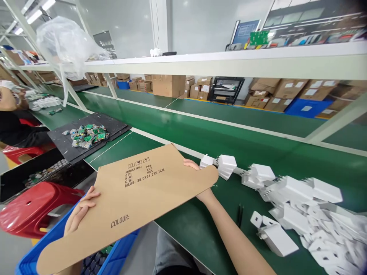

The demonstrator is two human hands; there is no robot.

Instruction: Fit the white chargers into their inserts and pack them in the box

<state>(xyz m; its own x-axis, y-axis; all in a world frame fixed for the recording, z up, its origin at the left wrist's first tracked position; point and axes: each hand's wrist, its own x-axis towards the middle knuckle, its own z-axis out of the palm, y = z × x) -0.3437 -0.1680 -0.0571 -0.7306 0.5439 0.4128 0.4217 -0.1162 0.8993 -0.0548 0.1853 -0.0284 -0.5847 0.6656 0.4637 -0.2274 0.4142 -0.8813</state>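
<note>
A flat brown cardboard piece (143,198) with printed text and rounded ends is held up, tilted, in front of me. My left hand (82,214) grips its left side, fingers over the face. On the right, my right hand (202,187) holds the other side, its fingertips over the upper edge and the rest partly hidden behind the cardboard. Just beyond that hand, white plastic housings (226,166) stand in a row on the green table (195,233). Black tweezers (240,215) lie beside my right forearm.
White plastic parts (329,236) are piled at the right. Circuit boards (88,135) lie on a black mat (61,143) at the left. Below are a blue bin (123,254) and a red stool (37,210). A shelf (200,65) spans overhead. Another person (14,126) sits far left.
</note>
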